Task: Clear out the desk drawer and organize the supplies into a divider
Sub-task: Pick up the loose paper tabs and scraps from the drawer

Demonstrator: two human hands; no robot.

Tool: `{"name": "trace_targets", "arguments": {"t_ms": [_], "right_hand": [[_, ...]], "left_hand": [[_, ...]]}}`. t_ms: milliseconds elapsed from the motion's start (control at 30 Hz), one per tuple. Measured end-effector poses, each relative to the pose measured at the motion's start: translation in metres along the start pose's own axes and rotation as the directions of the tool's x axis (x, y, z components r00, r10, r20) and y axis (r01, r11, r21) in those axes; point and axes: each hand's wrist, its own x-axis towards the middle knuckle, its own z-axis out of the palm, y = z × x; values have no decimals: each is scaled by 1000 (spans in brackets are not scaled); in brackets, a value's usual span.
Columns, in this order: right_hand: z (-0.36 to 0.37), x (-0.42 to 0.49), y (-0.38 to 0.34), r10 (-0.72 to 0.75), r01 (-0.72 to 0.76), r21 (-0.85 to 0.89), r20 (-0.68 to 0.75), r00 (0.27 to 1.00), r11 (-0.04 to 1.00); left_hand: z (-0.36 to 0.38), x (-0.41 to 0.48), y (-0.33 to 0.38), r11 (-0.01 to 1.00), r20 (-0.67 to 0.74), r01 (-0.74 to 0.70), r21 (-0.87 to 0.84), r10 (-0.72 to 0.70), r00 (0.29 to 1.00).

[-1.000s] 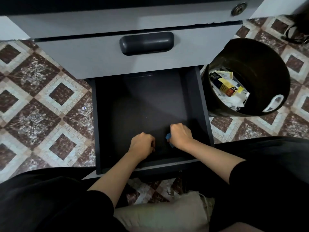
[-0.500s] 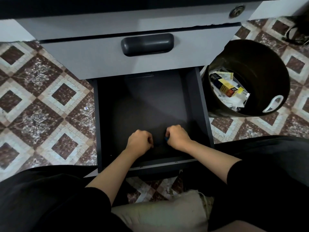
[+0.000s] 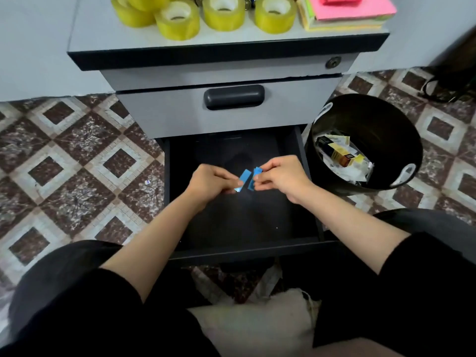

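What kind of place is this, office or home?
Likely a desk corner in a home or small office: a grey lockable drawer pedestal, tape rolls and sticky-note pads on its top, and a black waste bin of paper scraps on patterned floor tiles.

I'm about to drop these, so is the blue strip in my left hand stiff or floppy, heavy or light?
The blue strip looks thin and small, so probably very light. It juts straight from the left hand's pinch without drooping, so likely fairly stiff. Its shiny lower end suggests a slick surface.
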Motion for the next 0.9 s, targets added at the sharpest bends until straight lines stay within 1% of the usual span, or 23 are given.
{"name": "trace_targets", "arguments": {"t_ms": [100,233,333,433,500,633,900], "right_hand": [[-7,-18,-18,-34,34,-11,36,999,999],[-11,-33,-31,-35,37,-17,70,997,999],[-13,-33,-33,-26,30,-39,90,996,999],[-10,-27,-27,-7,15,-95,83,997,995],[-6,-23,-22,7,2,-98,84,996,995],[3,-19,-16,44,-39,-48,104,994,998],[10,-9,-14,32,-34,27,77,997,999]], "left_hand": [[-14,-13,22,998,-7,-65,-1,65,998],[-28,-26,31,995,-7,-95,-27,95,995],[-29,-28,29,996,3,-65,-66,65,998],[-25,-25,26,998,7,-32,-50,32,999],[-23,-22,25,997,32,-2,-71,4,999],[-16,-17,21,996,57,63,-63,-60,997],[-7,-8,26,996,108,84,24,-86,990]]}}
